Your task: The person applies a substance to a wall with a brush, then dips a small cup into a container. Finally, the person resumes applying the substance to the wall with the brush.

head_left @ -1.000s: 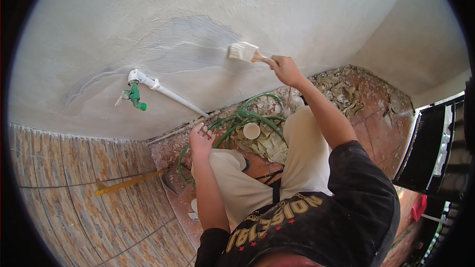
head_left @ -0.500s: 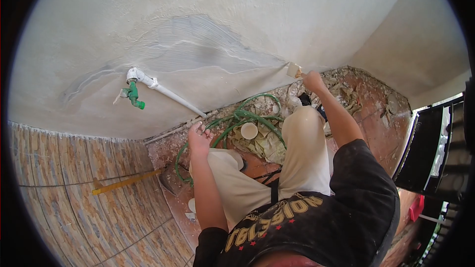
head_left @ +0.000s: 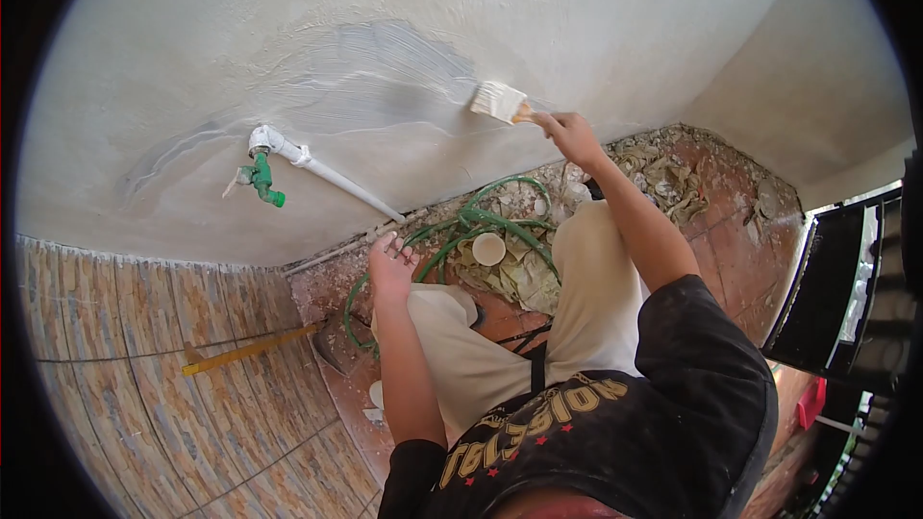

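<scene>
My right hand (head_left: pixel 574 139) is closed round the wooden handle of a wide paintbrush (head_left: pixel 500 102). White paint coats its bristles, which point left, at or just off the wall (head_left: pixel 615 29). Just left of the brush is a grey patch (head_left: pixel 385 72) with wet-looking streaks across it. My left hand (head_left: pixel 392 267) hangs over my left knee with its fingers loosely curled and apart, and no object shows in it. Near that hand runs a green hose (head_left: pixel 471 221), looped on the floor. A round, pale cup (head_left: pixel 488 249) stands between my knees.
A green tap (head_left: pixel 260 180) on a white pipe (head_left: pixel 336 185) juts from the wall at left. Crumpled sheets (head_left: pixel 673 187) and debris lie along the wall's foot. A yellow strip (head_left: pixel 240 351) lies by the stone-patterned tiles (head_left: pixel 173 404). A dark metal railing (head_left: pixel 836 279) stands at right.
My right hand has carried the paintbrush left and up along the wall, from the lower right corner of the grey patch toward its middle. My left hand stays over the knee.
</scene>
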`<action>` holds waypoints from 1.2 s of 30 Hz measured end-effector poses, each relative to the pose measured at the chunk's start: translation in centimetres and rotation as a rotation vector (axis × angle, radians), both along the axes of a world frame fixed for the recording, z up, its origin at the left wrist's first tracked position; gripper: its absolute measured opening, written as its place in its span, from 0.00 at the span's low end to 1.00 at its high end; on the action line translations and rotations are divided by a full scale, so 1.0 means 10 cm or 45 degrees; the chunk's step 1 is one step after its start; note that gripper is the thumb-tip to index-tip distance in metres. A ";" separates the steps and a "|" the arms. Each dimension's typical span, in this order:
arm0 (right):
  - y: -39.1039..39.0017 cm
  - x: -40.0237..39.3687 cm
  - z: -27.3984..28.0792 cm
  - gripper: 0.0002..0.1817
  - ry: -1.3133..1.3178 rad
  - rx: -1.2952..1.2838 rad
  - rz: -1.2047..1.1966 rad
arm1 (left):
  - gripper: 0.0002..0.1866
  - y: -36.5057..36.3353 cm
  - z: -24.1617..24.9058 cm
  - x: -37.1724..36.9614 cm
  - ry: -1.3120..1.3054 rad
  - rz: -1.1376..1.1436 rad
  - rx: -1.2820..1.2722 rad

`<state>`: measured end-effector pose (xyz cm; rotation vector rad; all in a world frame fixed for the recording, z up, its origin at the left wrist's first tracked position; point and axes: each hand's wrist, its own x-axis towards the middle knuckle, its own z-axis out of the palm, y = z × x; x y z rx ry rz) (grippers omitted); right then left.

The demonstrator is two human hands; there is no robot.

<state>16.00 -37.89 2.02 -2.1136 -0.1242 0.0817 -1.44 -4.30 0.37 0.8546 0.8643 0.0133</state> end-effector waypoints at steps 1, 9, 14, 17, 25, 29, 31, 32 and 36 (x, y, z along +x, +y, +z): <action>-0.14 0.01 -0.19 0.31 0.072 -0.061 -0.024 | 0.06 -0.01 0.02 0.01 0.005 0.000 -0.003; -0.48 0.25 -0.70 0.26 0.298 -0.530 -0.305 | 0.05 -0.03 0.06 0.03 0.009 0.001 -0.008; 0.20 0.02 0.74 0.25 0.049 -0.356 0.158 | 0.05 -0.06 0.08 0.03 0.022 -0.018 0.014; 0.38 -0.05 1.07 0.26 0.081 -0.064 0.133 | 0.08 -0.02 -0.01 0.02 -0.005 -0.032 0.012; -0.35 0.18 -0.32 0.25 0.148 -0.414 0.054 | 0.04 -0.01 0.01 0.01 -0.013 -0.025 -0.018; -0.72 0.20 -0.80 0.20 0.232 -0.876 -0.090 | 0.05 -0.06 0.04 0.03 0.004 -0.022 0.013; -0.62 0.25 -0.62 0.19 0.132 -0.945 0.005 | 0.05 -0.04 0.03 0.04 -0.003 -0.024 0.016; -0.51 0.31 -0.43 0.19 -0.032 -1.013 0.192 | 0.05 -0.05 0.01 0.04 -0.001 -0.039 0.015; 0.19 0.10 0.81 0.21 -0.120 -0.407 0.205 | 0.05 -0.05 0.01 0.06 0.024 -0.036 0.018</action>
